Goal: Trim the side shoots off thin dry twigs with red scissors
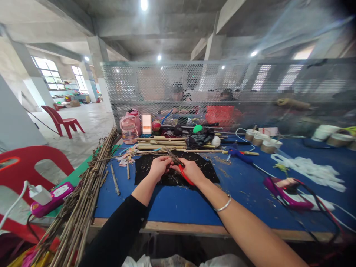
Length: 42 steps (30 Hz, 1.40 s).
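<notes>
My right hand (pixel 193 171) is wrapped round red-handled scissors (pixel 185 175), whose dark blades point forward and to the left. Close beside the blades, my left hand (pixel 160 167) has its fingers pinched together; what lies between them is too small and hidden to make out. Both hands are over a black cloth (pixel 204 171) strewn with small dry clippings. Behind the hands, thin dry twigs and a row of bamboo-like sticks (pixel 161 142) lie across the blue tabletop (pixel 172 207).
A long bundle of dried stalks (pixel 83 200) lies along the table's left edge. At right are a blue glue gun (pixel 240 155), a purple power strip (pixel 289 194), white plastic (pixel 311 171) and several tubs (pixel 269 144). A perforated metal screen (pixel 155 85) stands behind, with people beyond.
</notes>
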Tool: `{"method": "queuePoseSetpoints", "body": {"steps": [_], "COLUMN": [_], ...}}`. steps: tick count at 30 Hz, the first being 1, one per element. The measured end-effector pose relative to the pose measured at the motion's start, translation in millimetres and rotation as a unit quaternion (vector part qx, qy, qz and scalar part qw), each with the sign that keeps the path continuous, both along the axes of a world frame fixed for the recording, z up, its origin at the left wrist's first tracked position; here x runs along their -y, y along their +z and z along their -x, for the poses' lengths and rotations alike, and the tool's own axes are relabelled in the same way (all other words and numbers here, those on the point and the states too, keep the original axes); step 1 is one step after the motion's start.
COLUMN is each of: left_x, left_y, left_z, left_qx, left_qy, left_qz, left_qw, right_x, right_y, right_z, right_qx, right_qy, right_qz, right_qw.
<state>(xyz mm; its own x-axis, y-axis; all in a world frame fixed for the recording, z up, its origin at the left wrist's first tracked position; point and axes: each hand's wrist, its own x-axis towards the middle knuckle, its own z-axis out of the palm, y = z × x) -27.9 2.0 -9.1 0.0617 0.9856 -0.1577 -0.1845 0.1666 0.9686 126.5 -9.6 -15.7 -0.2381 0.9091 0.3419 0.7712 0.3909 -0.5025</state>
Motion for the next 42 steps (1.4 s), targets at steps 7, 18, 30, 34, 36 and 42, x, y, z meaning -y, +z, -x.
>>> {"method": "queuePoseSetpoints", "body": {"steps": [7,18,30,34,36,42], "left_x": [-2.4,-1.9,-5.3,-3.1,-1.4,-1.1], "left_y": [-4.2,-3.5,-8.9,-9.0,-7.8,-7.5], "left_z": [0.4,-1.3,1.8,-1.6,-3.5,-3.3], "left_qx": [0.035,0.086,0.061,0.057,0.057,0.051], "left_qy": [-0.012,-0.035,-0.032,-0.038,-0.041,-0.041], "left_qz": [-0.019,-0.022,-0.002,0.015,0.019,0.014], "left_qw": [0.999,0.995,0.998,0.998,0.997,0.998], "right_x": [1.0,1.4,1.8,2.5,2.4,1.3], "right_y": [1.6,-0.1,-0.8,-1.1,-0.8,-1.5], "right_z": [3.4,4.5,1.0,2.9,4.0,3.3], "right_qx": [0.057,-0.007,0.027,0.062,0.065,0.041], "right_qy": [0.007,0.039,0.011,0.002,0.009,0.015], "right_qz": [-0.034,-0.041,0.002,-0.04,-0.051,-0.031], "right_qw": [0.998,0.998,1.0,0.997,0.997,0.999]}}
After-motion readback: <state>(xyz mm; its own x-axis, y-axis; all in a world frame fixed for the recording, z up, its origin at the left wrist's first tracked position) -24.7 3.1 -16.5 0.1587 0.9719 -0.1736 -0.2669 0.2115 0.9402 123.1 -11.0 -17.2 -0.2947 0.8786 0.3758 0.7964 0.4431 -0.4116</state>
